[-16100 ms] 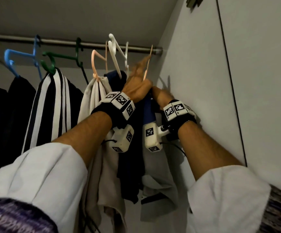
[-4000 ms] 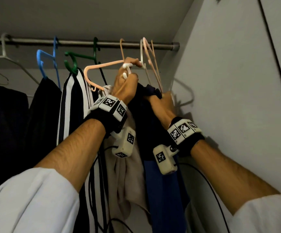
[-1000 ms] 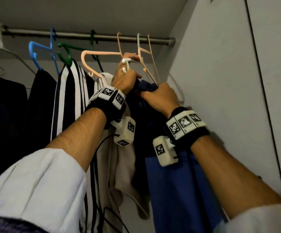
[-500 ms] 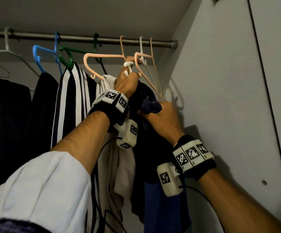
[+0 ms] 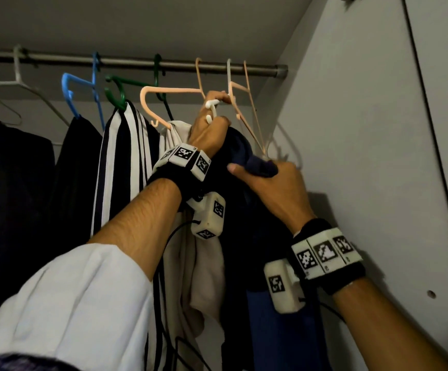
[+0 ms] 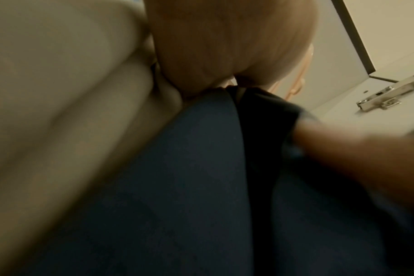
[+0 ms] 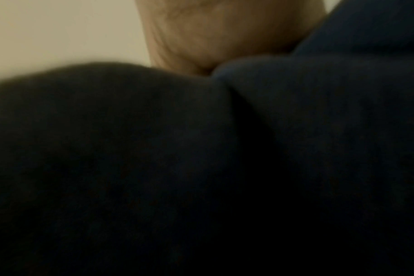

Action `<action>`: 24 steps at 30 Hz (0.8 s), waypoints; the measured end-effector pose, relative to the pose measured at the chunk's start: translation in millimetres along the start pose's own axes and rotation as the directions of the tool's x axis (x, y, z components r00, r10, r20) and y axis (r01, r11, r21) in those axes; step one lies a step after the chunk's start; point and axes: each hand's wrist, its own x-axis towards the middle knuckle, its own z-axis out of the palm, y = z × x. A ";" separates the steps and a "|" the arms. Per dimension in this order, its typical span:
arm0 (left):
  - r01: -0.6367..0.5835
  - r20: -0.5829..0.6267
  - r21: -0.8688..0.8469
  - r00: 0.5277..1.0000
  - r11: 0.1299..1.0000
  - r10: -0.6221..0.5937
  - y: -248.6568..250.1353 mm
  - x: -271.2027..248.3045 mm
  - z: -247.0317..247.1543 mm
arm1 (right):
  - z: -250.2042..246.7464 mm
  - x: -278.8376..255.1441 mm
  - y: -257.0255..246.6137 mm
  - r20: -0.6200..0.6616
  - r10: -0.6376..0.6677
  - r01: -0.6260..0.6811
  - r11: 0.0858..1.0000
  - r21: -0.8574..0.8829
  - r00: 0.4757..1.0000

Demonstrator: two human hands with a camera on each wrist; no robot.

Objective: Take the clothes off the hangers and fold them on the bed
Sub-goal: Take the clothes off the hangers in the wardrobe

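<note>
Left hand [image 5: 210, 132] grips white plastic hanger [image 5: 212, 109] near right end of metal closet rail [image 5: 137, 62], right hand [image 5: 269, 180] clutching bunched dark navy garment [image 5: 240, 145]; judgement: steady hanger, draw fabric downward clear.

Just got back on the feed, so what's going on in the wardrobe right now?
A person is working a dark navy garment off its white hanger at the right end of the closet rail. The left hand holds the hanger up near the rail, while the right hand has a bunched grip on the navy fabric just below it. The garment is not free yet. A beige garment and a striped one hang beside it.
</note>
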 end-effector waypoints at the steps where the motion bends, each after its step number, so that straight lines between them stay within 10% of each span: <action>1: 0.001 -0.002 -0.004 1.000 1.000 -0.001 -0.4 -0.3 -0.4 | -2.0 7.1 -6.6 -0.004 0.023 -0.023 1.000 -0.002 1.000; 7: 0.004 0.011 -0.053 1.000 0.999 -0.003 -4.0 -2.2 -2.7 | 11.7 50.4 -36.5 0.091 0.032 -0.005 0.958 -0.285 0.995; 24: -0.065 0.022 -0.135 0.997 0.989 0.069 -15.7 10.7 7.1 | 7.0 -21.1 19.3 0.158 -0.165 0.182 0.978 -0.098 0.974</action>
